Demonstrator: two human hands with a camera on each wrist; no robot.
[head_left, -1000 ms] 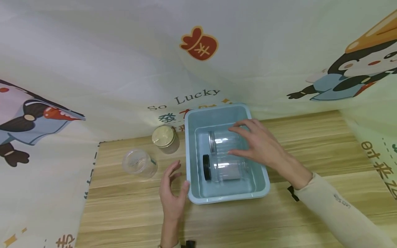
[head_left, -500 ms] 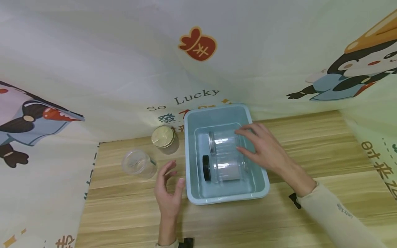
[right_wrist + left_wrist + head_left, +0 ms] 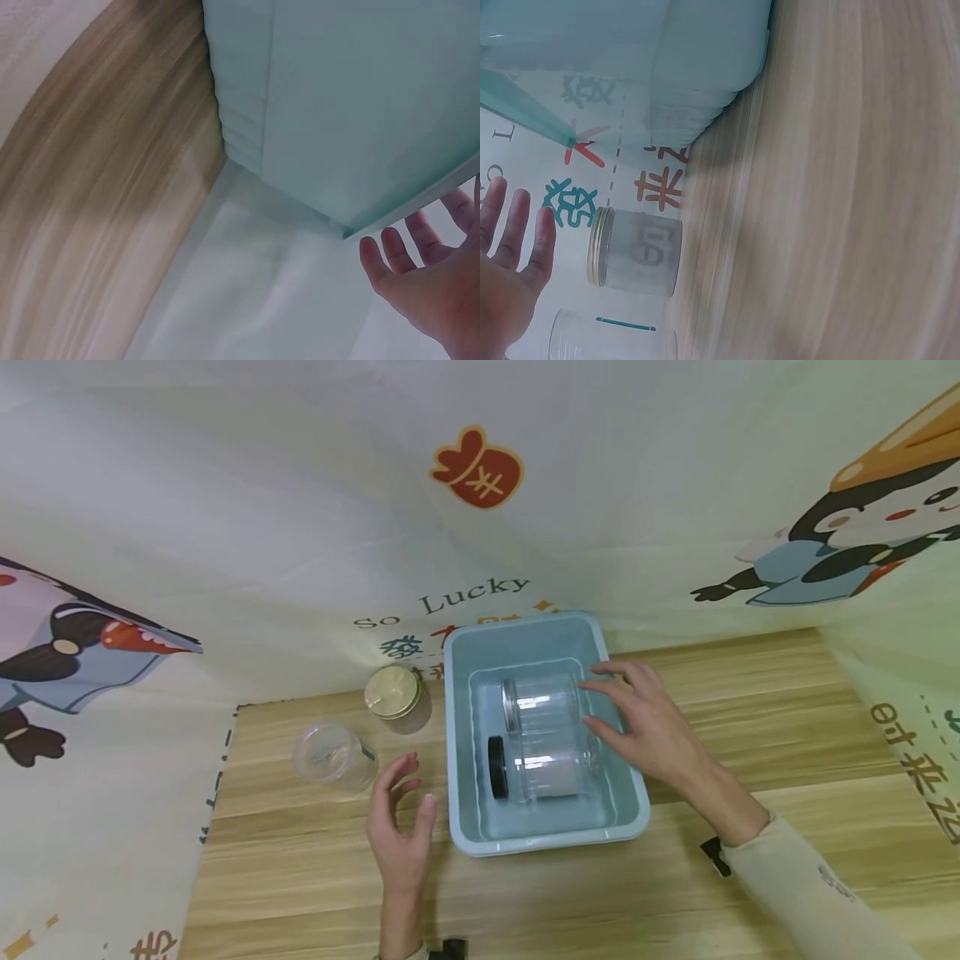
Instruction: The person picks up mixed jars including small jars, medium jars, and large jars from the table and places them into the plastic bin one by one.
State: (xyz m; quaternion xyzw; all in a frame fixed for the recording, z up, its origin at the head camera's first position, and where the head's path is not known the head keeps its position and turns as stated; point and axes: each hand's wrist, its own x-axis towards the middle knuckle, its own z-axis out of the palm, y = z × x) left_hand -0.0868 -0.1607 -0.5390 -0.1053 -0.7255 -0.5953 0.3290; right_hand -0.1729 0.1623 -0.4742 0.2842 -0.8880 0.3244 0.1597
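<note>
A light blue plastic tub holds two clear jars lying on their sides. The farther jar has a silver lid and the nearer jar a black one; both lids face left. My right hand hovers over the tub's right rim, fingers spread and slightly bent, fingertips near the bases of the jars. Nothing is in its grasp. To the left of the tub, my left hand is held apart from it, fingers loosely bent around empty air, close to a clear open-looking container.
A jar with a gold lid stands upright behind the clear container, near the printed cloth backdrop. The wood-grain tabletop extends in front and to both sides of the tub.
My right hand has drawn back to the right from the silver-lidded jar. My left hand has shifted left, away from the tub's rim. Both jars stay lying in the tub.
</note>
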